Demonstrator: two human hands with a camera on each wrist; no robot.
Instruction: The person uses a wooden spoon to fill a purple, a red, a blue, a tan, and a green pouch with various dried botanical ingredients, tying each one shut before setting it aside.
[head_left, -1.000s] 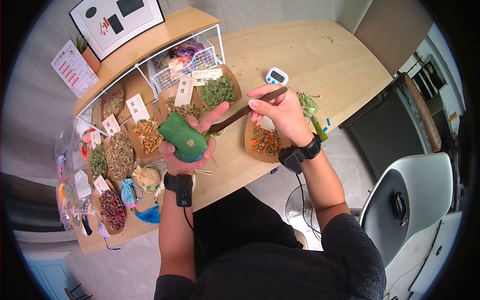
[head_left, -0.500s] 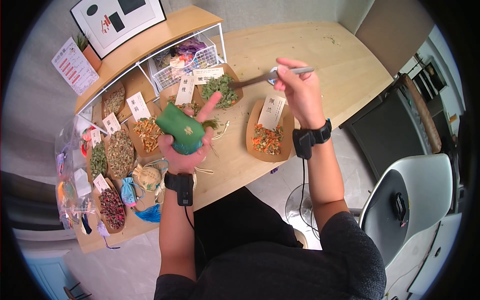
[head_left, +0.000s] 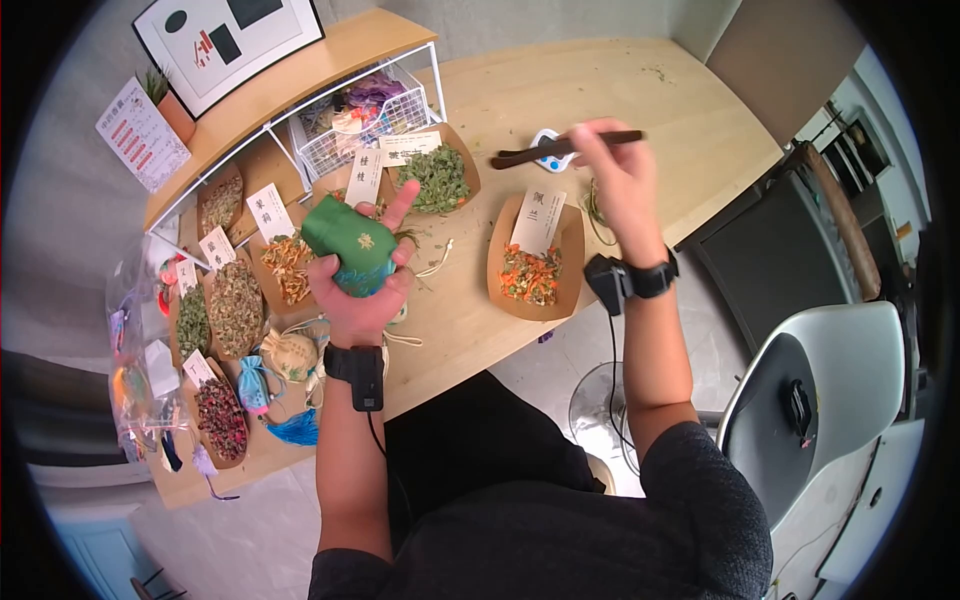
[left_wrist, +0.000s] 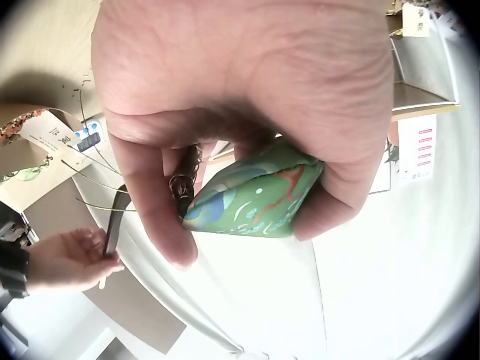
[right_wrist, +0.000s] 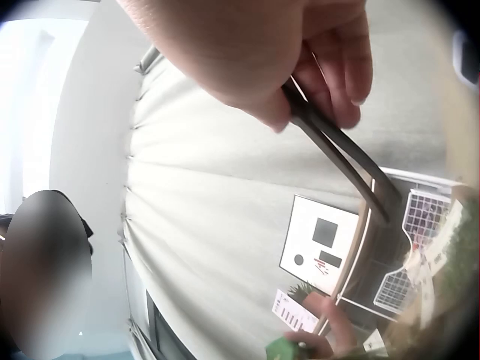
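Observation:
My left hand (head_left: 358, 312) grips a green cloth pouch (head_left: 348, 238) with a gold motif, its fingers and thumb round the lower part and the index finger stretched away. In the left wrist view the pouch's patterned base (left_wrist: 259, 199) shows between thumb and fingers. My right hand (head_left: 628, 190) pinches dark wooden tongs (head_left: 530, 154), whose two arms stand slightly apart in the right wrist view. The tongs are raised over the table, overlapping a white timer (head_left: 552, 160) in the head view. Nothing shows between their tips. Nearest below is a paper tray (head_left: 497, 265) of orange-green dried herbs.
Several more trays of dried herbs with labels, including leafy green herbs (head_left: 437, 182) and dark red buds (head_left: 220, 415), stand to the left. Small pouches (head_left: 290, 352) lie by the front edge. A shelf (head_left: 300, 85) with a wire basket (head_left: 380, 130) stands behind.
My right hand has carried the tongs away from the pouch, rightward and toward the back. My left hand still holds the pouch, shifted slightly left. The right tray's label has come into view.

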